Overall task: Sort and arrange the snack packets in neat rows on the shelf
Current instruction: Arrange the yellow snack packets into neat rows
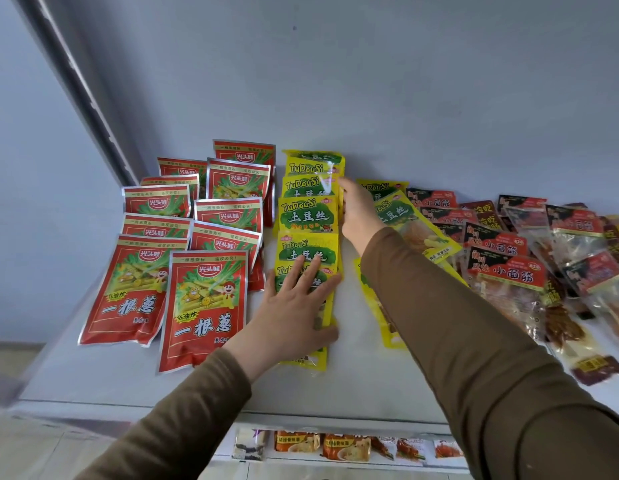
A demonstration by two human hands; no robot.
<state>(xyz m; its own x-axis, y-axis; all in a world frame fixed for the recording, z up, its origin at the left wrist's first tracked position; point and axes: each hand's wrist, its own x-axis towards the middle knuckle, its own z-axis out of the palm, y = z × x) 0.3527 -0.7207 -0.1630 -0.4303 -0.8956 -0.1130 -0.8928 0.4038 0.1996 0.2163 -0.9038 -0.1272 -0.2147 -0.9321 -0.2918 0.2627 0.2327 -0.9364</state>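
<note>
We're pressing our flat left hand (294, 306) on the yellow row (308, 216) running away from us, right hand (356, 216) nudging its far edge, grip unclear.

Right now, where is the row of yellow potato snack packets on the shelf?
In the head view, the yellow packets run mid-shelf, between the red packets on their left and the right hand; the left hand presses the nearest ones.
</note>
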